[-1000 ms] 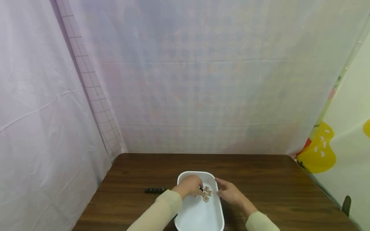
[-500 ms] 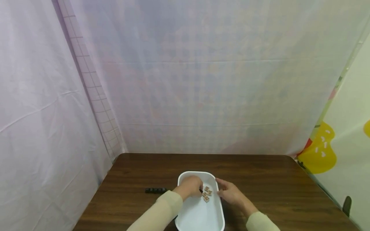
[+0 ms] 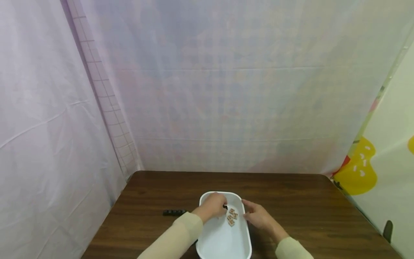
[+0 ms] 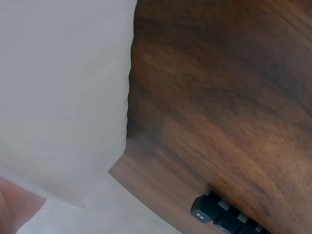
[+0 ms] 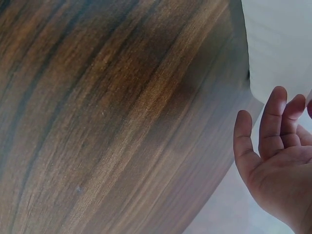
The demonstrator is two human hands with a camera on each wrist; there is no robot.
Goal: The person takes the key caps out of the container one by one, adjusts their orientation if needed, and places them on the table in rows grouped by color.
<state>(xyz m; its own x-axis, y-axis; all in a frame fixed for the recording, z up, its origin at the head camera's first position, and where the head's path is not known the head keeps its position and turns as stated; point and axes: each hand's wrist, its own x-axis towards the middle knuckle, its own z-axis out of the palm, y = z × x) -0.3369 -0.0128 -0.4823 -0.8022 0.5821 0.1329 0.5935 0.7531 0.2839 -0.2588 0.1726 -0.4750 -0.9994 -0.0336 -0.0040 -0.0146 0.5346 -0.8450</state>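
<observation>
A white oblong tray (image 3: 223, 244) stands on the dark wooden table. Over its far left part my left hand (image 3: 212, 206) reaches in, fingers bent down. It pinches a small black piece (image 3: 225, 207) at its fingertips; the exact kind is too small to tell. Several small brown-and-white square tiles (image 3: 231, 217) lie in the tray, just right of those fingers. My right hand (image 3: 258, 217) rests against the tray's right side, fingertips touching the rim. In the right wrist view, fingers (image 5: 273, 122) of that hand are loosely spread beside the tray's wall.
Left of the tray lies a row of black block-like pieces (image 3: 174, 212), with a white mark on the end one (image 4: 201, 213) in the left wrist view. Something dark shows under the tray's left edge. White curtains (image 3: 48, 126) hang behind and left of the table (image 3: 145, 194).
My left hand has shifted slightly toward the far end of the tray, away from the tiles, with the black piece at its fingertips. The right hand and the tiles stay nearly where they were.
</observation>
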